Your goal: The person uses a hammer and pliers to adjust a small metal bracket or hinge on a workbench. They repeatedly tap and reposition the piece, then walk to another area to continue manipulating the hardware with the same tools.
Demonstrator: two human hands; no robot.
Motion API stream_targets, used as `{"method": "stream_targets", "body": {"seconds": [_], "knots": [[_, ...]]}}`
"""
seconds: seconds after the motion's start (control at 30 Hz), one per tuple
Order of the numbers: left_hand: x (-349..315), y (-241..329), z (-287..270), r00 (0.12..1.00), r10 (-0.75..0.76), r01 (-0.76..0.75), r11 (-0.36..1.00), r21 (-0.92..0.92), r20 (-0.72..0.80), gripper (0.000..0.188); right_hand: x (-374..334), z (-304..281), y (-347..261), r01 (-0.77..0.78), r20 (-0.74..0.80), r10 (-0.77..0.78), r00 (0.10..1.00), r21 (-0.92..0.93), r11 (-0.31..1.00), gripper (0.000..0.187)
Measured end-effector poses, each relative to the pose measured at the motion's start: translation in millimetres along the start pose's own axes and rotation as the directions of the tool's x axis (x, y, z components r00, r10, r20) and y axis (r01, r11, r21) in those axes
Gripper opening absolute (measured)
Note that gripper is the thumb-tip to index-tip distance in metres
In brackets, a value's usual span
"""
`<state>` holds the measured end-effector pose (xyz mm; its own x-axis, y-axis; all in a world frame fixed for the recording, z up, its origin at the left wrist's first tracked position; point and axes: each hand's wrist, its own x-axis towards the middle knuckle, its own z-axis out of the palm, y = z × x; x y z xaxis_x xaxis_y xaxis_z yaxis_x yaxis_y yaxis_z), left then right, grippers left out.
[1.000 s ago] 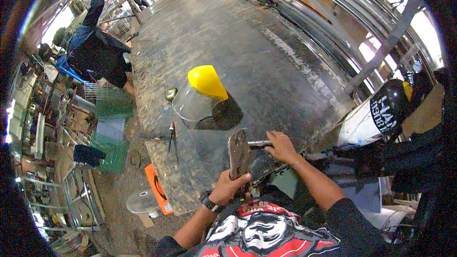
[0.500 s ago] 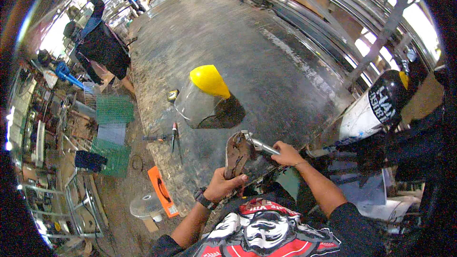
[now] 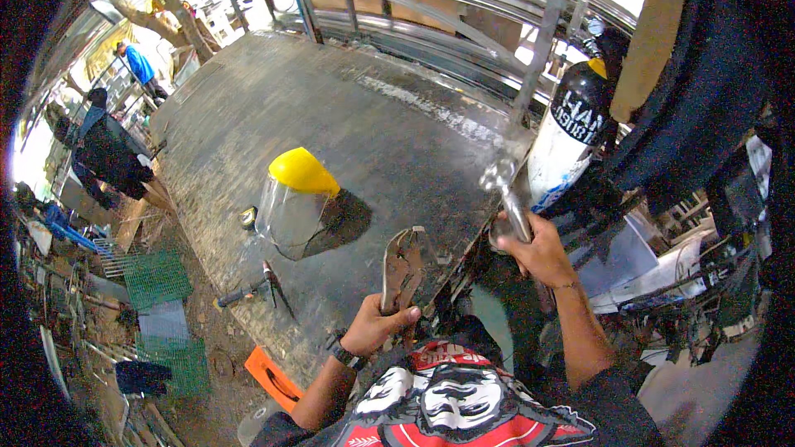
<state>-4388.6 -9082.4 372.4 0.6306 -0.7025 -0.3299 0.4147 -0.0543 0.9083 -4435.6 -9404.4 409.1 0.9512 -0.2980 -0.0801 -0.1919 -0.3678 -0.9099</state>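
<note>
My left hand (image 3: 373, 327) is closed around the lower end of brown, rusty-looking locking pliers (image 3: 402, 269), their jaws pointing up above the bench's near edge. Off to the right, my right hand (image 3: 542, 250) grips a shiny silver metal hand tool (image 3: 515, 211). Motion blurs that tool's head, so its exact kind cannot be made out. The two tools are well apart. Beyond the left hand, a clear face shield (image 3: 290, 215) with a yellow top (image 3: 302, 171) rests on the dark workbench (image 3: 397, 165).
Left on the bench lie a tape measure (image 3: 248, 217), a hammer (image 3: 238, 295) and a slim pointed tool (image 3: 278, 288). An orange case (image 3: 272, 377) is below the left edge. A white and black gas cylinder (image 3: 563, 145) stands right. Another person (image 3: 112, 149) works far left.
My right hand has swung right and up with the silver tool, away from the locking pliers it was touching or nearly touching. My left hand keeps its grip. The whole view has turned right.
</note>
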Motion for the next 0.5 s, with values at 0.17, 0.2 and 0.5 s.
{"method": "stream_targets", "body": {"seconds": [0.17, 0.2, 0.5], "knots": [[-1, 0, -1, 0.999, -0.006, 0.003, 0.998, 0.066, 0.054, 0.02, -31, -13, -17, 0.148, 0.133, -0.136, 0.982, -0.082, 0.986, 0.045], [-1, 2, -1, 0.998, -0.014, 0.009, 0.995, 0.102, 0.057, 0.02, -36, -14, -23, 0.125, 0.145, -0.112, 0.983, -0.08, 0.989, 0.048], [-5, 0, 0, 0.994, -0.026, 0.017, 0.996, 0.087, 0.104, 0.022, -40, -28, -86, -0.135, 0.122, 0.139, 0.983, -0.034, 0.99, 0.045]]}}
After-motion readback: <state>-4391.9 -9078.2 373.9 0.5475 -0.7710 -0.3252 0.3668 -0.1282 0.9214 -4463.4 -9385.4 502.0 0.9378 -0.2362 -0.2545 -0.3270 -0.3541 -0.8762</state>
